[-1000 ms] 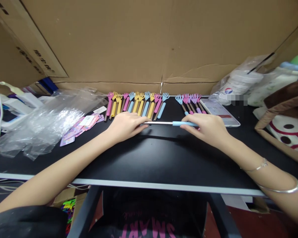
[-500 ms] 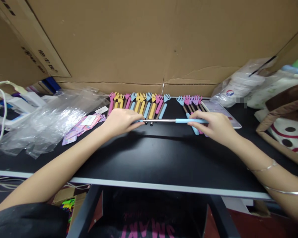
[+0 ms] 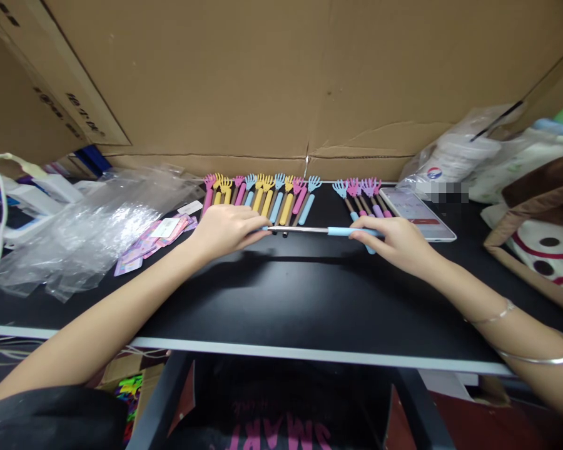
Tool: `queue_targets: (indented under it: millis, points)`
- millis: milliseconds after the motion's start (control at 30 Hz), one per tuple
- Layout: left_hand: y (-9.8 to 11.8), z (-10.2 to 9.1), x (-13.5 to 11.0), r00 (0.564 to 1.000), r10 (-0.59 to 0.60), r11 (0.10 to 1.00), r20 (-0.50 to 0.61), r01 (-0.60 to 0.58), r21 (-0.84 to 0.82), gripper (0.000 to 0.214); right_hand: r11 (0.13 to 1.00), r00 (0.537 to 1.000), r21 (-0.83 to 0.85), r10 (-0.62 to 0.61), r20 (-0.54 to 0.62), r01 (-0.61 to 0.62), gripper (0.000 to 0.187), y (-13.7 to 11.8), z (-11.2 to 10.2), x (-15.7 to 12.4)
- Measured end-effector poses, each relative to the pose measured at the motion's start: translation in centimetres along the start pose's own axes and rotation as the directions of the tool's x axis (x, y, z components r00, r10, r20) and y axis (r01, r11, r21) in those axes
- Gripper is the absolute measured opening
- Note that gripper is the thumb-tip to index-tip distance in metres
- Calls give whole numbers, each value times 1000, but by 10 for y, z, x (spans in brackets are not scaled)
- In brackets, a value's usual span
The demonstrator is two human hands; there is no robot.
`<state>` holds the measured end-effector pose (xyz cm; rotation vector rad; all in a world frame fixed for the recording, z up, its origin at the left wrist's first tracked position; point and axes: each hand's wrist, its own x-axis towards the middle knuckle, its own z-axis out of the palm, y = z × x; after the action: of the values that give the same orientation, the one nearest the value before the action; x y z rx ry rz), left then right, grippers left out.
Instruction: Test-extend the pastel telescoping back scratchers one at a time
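Both my hands hold one telescopic back scratcher (image 3: pixel 319 230) stretched sideways above the black table (image 3: pixel 286 300). My left hand (image 3: pixel 228 228) is closed round its head end, hiding the claw. My right hand (image 3: pixel 396 240) grips the light blue handle. Its thin metal rod shows between the hands. Behind them lies a row of several folded scratchers (image 3: pixel 263 197) in pink, yellow and blue, claws pointing away. A smaller group of scratchers (image 3: pixel 361 190) lies to the right, behind my right hand.
A phone (image 3: pixel 415 212) lies right of the small group. Crumpled clear plastic bags (image 3: pixel 89 231) and pink cards (image 3: pixel 150 240) sit on the left. Cardboard (image 3: pixel 281 81) walls the back. Bags and a plush toy (image 3: pixel 539 187) crowd the right.
The scratcher's rod got longer between my hands a moment ago, then my right hand slid back left a little. My left hand stayed closed on the head end.
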<state>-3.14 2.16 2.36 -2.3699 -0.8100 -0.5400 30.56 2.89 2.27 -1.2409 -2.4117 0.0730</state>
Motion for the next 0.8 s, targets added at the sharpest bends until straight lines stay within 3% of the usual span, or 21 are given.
queue_targets:
  millis: [267, 500, 800]
  points:
    - [3, -7, 2, 990, 78, 993, -116, -67, 93, 31, 972, 991, 235, -2, 132, -30, 35, -10, 1, 0]
    - [6, -7, 1, 987, 87, 993, -132, -75, 96, 27, 947, 954, 315, -34, 297, -65, 46, -22, -5, 0]
    - [10, -2, 1, 996, 53, 998, -74, -56, -31, 22, 953, 956, 286, 9, 293, -96, 43, -18, -1, 2]
